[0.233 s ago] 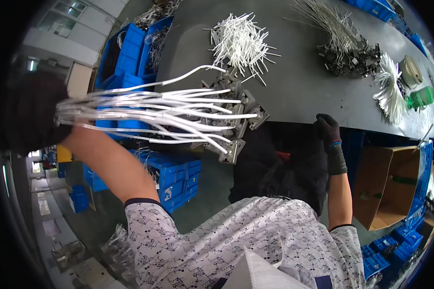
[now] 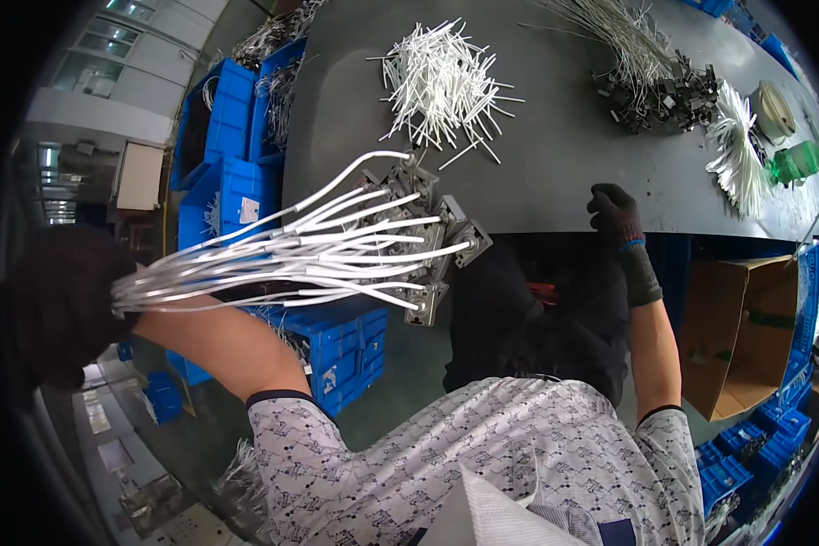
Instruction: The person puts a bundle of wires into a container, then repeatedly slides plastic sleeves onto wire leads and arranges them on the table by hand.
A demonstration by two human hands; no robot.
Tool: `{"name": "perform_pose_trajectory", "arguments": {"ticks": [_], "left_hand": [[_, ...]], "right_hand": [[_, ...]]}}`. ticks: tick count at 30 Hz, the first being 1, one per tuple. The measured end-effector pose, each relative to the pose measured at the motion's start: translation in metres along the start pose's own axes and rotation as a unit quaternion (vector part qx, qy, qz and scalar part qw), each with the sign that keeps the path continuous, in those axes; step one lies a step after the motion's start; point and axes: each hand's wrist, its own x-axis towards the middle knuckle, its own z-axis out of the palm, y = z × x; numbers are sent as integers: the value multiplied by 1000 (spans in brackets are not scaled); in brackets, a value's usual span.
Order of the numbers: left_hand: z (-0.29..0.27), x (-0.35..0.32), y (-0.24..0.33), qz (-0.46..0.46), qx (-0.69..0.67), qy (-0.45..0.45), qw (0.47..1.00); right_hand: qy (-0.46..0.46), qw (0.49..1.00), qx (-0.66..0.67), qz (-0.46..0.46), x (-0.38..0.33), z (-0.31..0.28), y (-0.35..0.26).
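Note:
My left hand (image 2: 64, 305), in a black glove, is raised out to the left and grips a bundle of white wires (image 2: 291, 255). The wires fan out to the right and end in several small grey metal parts (image 2: 428, 232) that hang by the table's near edge. My right hand (image 2: 614, 211), also gloved in black, rests curled on the front edge of the dark grey table (image 2: 555, 155) and holds nothing that I can see.
On the table lie a heap of short white tubes (image 2: 441, 77), a tangle of wires with dark metal parts (image 2: 660, 86), a white fan of ties (image 2: 737, 150) and a green object (image 2: 796, 164). Blue crates (image 2: 223, 155) stand left, an open cardboard box (image 2: 742, 332) right.
The wire bundle in my left hand has shifted slightly lower and toward me. My right hand stays on the table edge.

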Motion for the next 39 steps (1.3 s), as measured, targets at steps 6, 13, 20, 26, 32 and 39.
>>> {"name": "perform_pose_trajectory", "arguments": {"ticks": [6, 13, 20, 26, 32, 39], "left_hand": [[-27, -31, 17, -105, 64, 24, 992], [-143, -70, -28, 0, 370, 654, 659], [-330, -116, 17, -25, 494, 728, 474], [-481, -236, 93, -370, 859, 198, 294], [-498, -314, 140, -464, 809, 267, 243], [-409, -270, -92, -431, 740, 493, 151]], "right_hand": [[28, 976, -136, -167, 66, 75, -1], [80, 872, -373, -308, 130, 145, -1], [52, 852, -433, -290, 135, 151, -13], [39, 863, -440, -243, 146, 150, -7], [0, 881, -415, -227, 149, 165, -13], [38, 884, -405, -232, 144, 147, -10]]}}
